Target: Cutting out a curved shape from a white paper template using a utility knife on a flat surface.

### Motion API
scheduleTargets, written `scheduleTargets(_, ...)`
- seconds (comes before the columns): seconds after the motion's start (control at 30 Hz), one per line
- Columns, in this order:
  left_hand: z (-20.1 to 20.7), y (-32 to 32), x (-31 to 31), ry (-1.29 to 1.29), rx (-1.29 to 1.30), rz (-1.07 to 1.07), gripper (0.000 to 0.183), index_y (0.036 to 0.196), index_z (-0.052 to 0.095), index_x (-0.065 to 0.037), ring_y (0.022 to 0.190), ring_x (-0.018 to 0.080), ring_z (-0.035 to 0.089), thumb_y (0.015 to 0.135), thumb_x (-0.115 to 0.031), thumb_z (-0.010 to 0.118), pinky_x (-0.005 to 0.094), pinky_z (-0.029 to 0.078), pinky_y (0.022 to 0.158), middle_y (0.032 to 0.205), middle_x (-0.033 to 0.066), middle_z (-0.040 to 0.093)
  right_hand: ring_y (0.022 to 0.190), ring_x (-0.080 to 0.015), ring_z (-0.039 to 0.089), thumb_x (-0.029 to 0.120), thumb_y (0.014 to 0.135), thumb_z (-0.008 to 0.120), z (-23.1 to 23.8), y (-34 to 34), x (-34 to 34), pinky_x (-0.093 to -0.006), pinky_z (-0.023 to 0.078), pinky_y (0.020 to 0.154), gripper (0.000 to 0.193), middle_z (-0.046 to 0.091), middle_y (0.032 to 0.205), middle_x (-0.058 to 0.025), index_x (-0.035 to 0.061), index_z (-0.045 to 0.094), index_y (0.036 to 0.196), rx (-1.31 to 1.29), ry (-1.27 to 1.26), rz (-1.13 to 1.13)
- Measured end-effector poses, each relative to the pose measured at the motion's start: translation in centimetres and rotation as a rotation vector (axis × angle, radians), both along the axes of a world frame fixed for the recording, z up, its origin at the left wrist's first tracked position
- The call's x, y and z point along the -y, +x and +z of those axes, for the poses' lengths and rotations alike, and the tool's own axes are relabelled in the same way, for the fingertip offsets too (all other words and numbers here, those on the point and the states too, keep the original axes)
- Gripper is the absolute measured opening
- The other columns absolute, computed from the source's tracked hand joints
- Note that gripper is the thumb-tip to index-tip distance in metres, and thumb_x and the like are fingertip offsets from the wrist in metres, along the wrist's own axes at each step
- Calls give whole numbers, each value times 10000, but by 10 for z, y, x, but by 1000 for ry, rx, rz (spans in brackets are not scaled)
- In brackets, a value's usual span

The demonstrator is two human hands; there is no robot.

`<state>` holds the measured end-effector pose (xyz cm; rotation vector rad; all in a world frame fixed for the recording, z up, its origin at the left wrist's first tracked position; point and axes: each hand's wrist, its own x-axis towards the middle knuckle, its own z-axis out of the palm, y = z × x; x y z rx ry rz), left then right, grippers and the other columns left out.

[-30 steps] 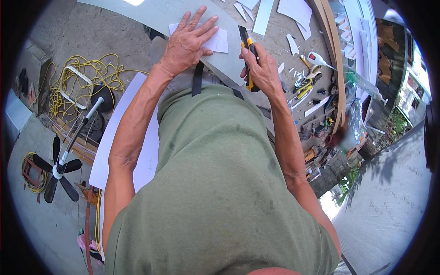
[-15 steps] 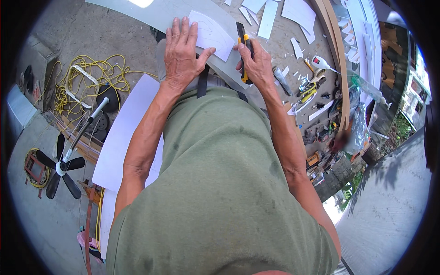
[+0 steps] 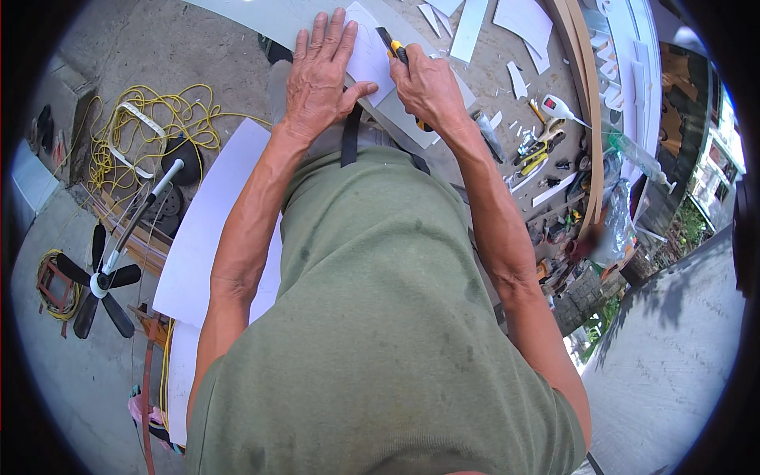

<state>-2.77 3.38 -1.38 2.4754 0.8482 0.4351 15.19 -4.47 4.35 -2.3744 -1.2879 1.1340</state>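
Observation:
My left hand lies flat with its fingers stretched out, pressing on the left part of a white sheet piece that has drawn lines on it. Under that piece is a grey board. In my right hand is a yellow-and-black utility knife, its dark blade end pointing up and left over the white piece. Whether the blade tip touches the sheet I cannot tell. Most of the knife's handle is hidden by my fingers.
Right of my hands lie white offcuts, a white glue gun, yellow-handled pliers and a curved brown strip. To the left are a large white sheet, a tangled yellow cord and a fan.
My right hand has moved up and left with the utility knife, bringing its blade end over the white piece. My left hand has shifted slightly and stays pressed flat.

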Motion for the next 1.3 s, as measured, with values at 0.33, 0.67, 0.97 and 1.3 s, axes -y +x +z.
scheduleTargets(0.33, -2, 0, 1, -5, 4, 4, 980, 1595, 365, -75, 1556, 386, 236, 830, -554, 749, 555, 174, 1254, 1683, 166, 274, 793, -537, 683, 303, 1003, 534, 10, -4, -5, -584, 542, 732, 365, 671, 797, -358, -59, 581, 1022, 95, -29, 76)
scheduleTargets(0.67, 8, 4, 2, -7, -16, 14, 915, 1592, 408, -218, 1532, 415, 266, 804, -485, 789, 573, 198, 1245, 1678, 162, 279, 752, -530, 681, 293, 1010, 537, 9, -6, -4, -592, 535, 688, 327, 669, 784, -354, -33, 555, 991, 149, 13, 126)
scheduleTargets(0.97, 14, 9, 2, -24, -83, 40, 948, 1590, 409, -274, 1532, 423, 255, 760, -445, 834, 583, 216, 1239, 1679, 146, 272, 752, -517, 677, 330, 1039, 501, 2, -9, -2, -568, 530, 692, 357, 665, 761, -336, -27, 511, 1036, 148, -11, 104)
scheduleTargets(1.3, 32, 8, -9, -134, -201, -74, 1075, 1537, 419, -10, 1542, 454, 221, 671, -458, 872, 610, 150, 1244, 1658, 228, 293, 818, -494, 696, 271, 1050, 448, 23, -4, -27, -551, 539, 748, 341, 682, 861, -353, -64, 512, 1032, 108, -195, 221)
